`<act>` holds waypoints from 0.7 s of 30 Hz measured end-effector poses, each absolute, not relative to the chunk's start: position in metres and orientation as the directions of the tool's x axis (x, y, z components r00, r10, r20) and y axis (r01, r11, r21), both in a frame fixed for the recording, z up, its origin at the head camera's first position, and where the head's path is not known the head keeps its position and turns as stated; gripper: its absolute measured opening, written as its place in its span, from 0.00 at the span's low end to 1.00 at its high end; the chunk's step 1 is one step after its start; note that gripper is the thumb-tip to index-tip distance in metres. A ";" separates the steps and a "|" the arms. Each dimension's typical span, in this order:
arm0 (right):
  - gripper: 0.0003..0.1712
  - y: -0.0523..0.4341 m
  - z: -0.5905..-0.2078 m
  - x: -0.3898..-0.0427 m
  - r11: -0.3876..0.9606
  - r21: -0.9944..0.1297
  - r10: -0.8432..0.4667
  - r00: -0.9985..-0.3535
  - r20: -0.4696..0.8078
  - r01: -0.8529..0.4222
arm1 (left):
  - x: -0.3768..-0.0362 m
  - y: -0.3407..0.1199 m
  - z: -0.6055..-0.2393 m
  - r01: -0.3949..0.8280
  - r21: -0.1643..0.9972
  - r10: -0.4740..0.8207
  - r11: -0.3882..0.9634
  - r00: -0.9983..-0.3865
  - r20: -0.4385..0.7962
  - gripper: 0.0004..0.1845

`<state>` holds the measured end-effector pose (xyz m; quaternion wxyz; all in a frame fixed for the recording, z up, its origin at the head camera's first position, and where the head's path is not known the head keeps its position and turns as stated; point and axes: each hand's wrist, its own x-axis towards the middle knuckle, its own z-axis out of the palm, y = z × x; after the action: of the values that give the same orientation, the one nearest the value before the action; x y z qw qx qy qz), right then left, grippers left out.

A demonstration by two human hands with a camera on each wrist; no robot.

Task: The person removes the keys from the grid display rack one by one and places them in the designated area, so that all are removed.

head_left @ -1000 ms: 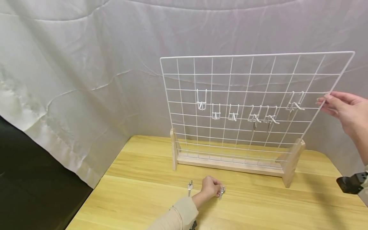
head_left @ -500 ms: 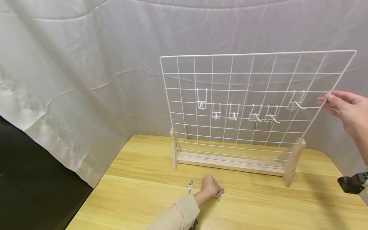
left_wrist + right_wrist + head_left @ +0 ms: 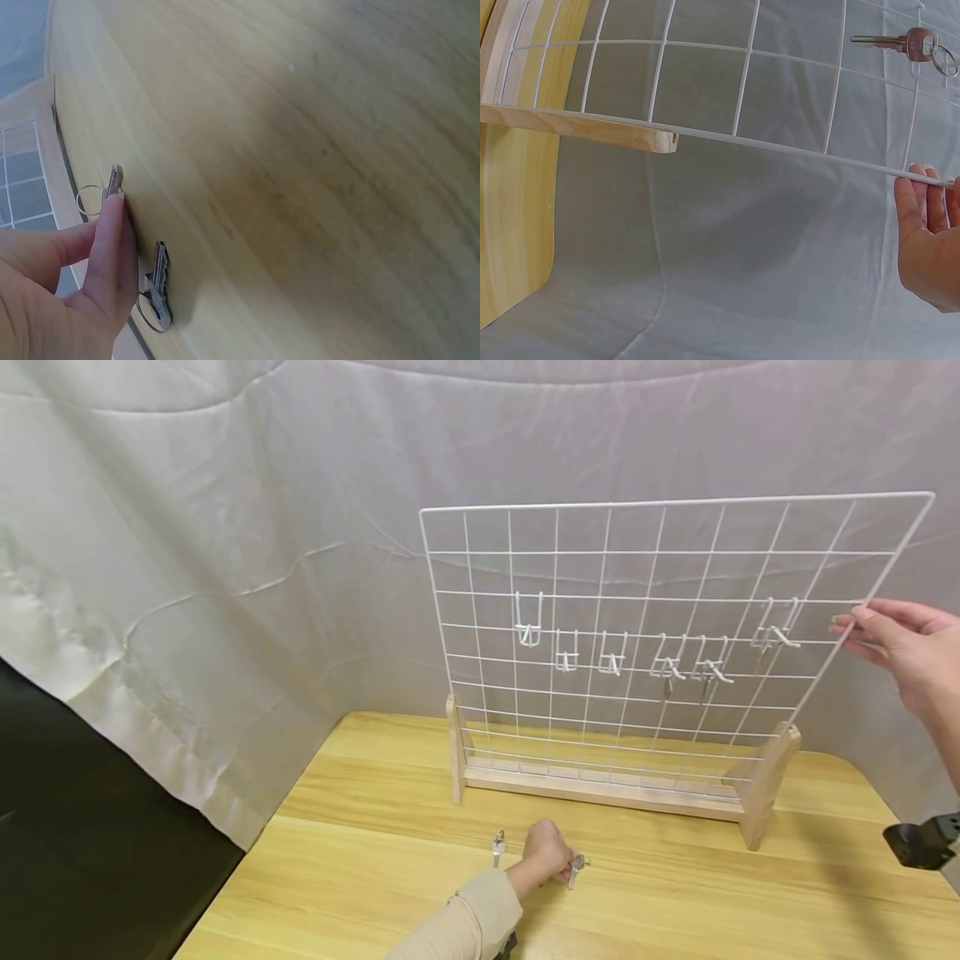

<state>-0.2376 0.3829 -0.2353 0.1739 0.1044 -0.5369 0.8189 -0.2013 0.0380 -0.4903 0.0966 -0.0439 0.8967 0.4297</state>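
Observation:
My left hand (image 3: pixel 546 850), low over the wooden table, pinches a key (image 3: pixel 576 867) between thumb and fingers; its split ring (image 3: pixel 88 200) sticks out past the fingertips in the left wrist view. A second key (image 3: pixel 498 847) with a ring lies on the table just left of that hand. On the far right my right hand (image 3: pixel 911 639) grips the side edge of a white wire grid panel (image 3: pixel 637 507), thumb in front and fingers behind. Several white hooks (image 3: pixel 528 633) hang on the grid. Keys hang from the right-hand ones, one key (image 3: pixel 919 43) showing clearly in the right wrist view.
The grid stands in a wooden base (image 3: pixel 600 792) with two upright side feet on the wooden table (image 3: pixel 360 860). Grey cloth (image 3: pixel 285 527) hangs behind and to the left. A black surface (image 3: pixel 90 843) fills the lower left.
The pinched key has turned slightly in my left fingers, its blade swinging a little, while that hand stays nearly in place. My right hand keeps its hold on the grid edge.

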 end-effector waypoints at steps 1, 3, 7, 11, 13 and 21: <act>0.10 0.383 -0.236 -0.238 -0.364 -0.842 0.172 -0.917 0.361 -0.399 | -0.201 0.038 -0.490 -0.165 0.758 0.002 0.630 -0.977 -0.215 0.15; 0.10 0.383 -0.236 -0.238 -0.359 -0.842 0.171 -0.915 0.365 -0.403 | -0.202 0.038 -0.490 -0.168 0.750 -0.003 0.640 -0.976 -0.216 0.15; 0.10 0.383 -0.236 -0.238 -0.343 -0.846 0.171 -0.913 0.371 -0.408 | -0.202 0.038 -0.490 -0.168 0.743 -0.010 0.647 -0.977 -0.212 0.13; 0.11 0.383 -0.236 -0.238 -0.354 -0.841 0.163 -0.913 0.374 -0.408 | -0.202 0.037 -0.491 -0.157 0.748 -0.004 0.645 -0.979 -0.202 0.11; 0.11 0.383 -0.237 -0.239 -0.368 -0.837 0.156 -0.914 0.375 -0.406 | -0.202 0.037 -0.491 -0.157 0.746 -0.003 0.648 -0.979 -0.203 0.10; 0.12 0.384 -0.237 -0.240 -0.375 -0.836 0.147 -0.916 0.374 -0.401 | -0.209 0.036 -0.499 -0.200 0.756 0.013 0.623 -0.964 -0.266 0.11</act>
<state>-0.2397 0.3841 -0.2365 0.1671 0.1192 -0.5335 0.8205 -0.2089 0.0361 -0.4985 0.1236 -0.0526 0.8924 0.4307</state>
